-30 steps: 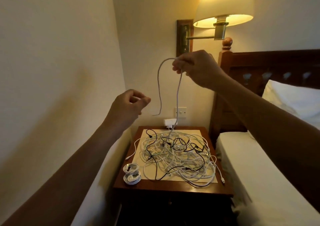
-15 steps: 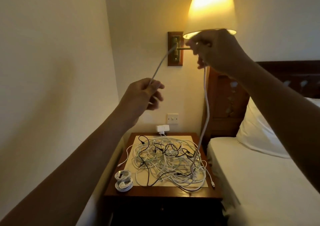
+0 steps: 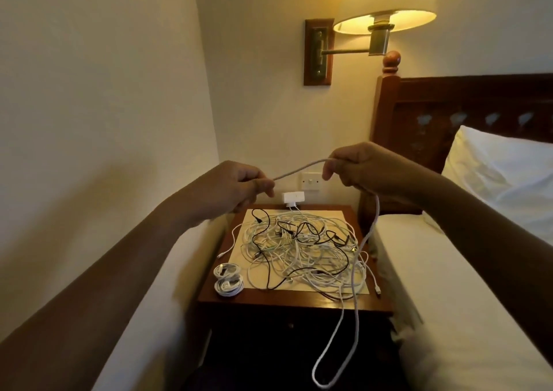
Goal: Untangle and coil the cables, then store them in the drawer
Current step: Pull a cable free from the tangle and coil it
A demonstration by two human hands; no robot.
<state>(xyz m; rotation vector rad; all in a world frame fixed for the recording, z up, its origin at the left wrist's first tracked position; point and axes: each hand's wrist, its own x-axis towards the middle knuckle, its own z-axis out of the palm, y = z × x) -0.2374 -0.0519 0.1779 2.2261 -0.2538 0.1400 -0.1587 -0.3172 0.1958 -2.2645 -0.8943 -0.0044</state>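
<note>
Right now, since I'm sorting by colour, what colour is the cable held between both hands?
The cable is white, clearest in the head view.

Our left hand [image 3: 239, 184] and right hand [image 3: 368, 169] were bare, and both forearms [image 3: 119, 259] were bare up to the near edge.

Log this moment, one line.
step: untangling | left hand: pinches long white cable | right hand: grips same cable, loop hanging | tangled pile of white and black cables: on dark wooden nightstand

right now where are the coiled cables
Head view: the coiled cables lie on the front-left corner of the nightstand, just left of the tangled pile.
</note>
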